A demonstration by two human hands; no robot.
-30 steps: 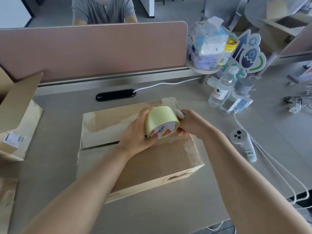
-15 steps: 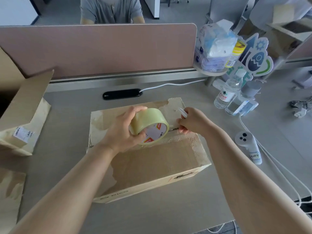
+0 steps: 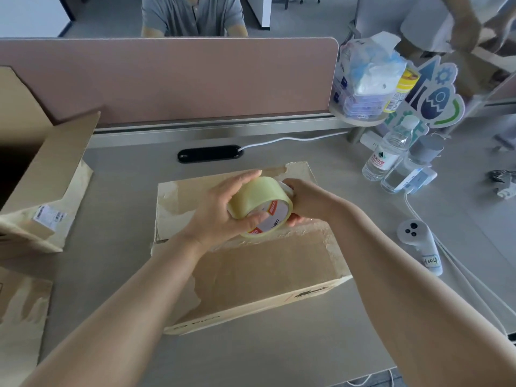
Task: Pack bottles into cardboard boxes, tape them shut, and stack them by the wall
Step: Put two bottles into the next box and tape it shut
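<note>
I see the tape (image 3: 259, 205) held in both hands just above the box (image 3: 265, 272), over the seam where its two top flaps meet. My left hand (image 3: 220, 216) wraps the roll from the left, fingers over its far side and thumb pressed on the printed core facing me. My right hand (image 3: 307, 201) grips the roll from the right, fingers curled under its rim. A small white bit shows at its thumb, and I cannot tell what that is.

The box lies in the middle of the table (image 3: 279, 353) with its flaps down and its top skin torn in pale patches. Two bottles (image 3: 386, 155) stand well apart from it at the far right, just beside each other. A white controller (image 3: 418, 244) lies near the box's right end, with white cables running toward me.

At the left an open box (image 3: 47, 174) rests tilted, and a flat cardboard sheet (image 3: 19, 317) lies nearer. A black port (image 3: 209, 154) sits beyond the box, below the pink partition (image 3: 167, 79). A tissue pack (image 3: 368, 76) stands on a small shelf at the partition's right end. A person (image 3: 192, 15) in grey sits behind the partition.
</note>
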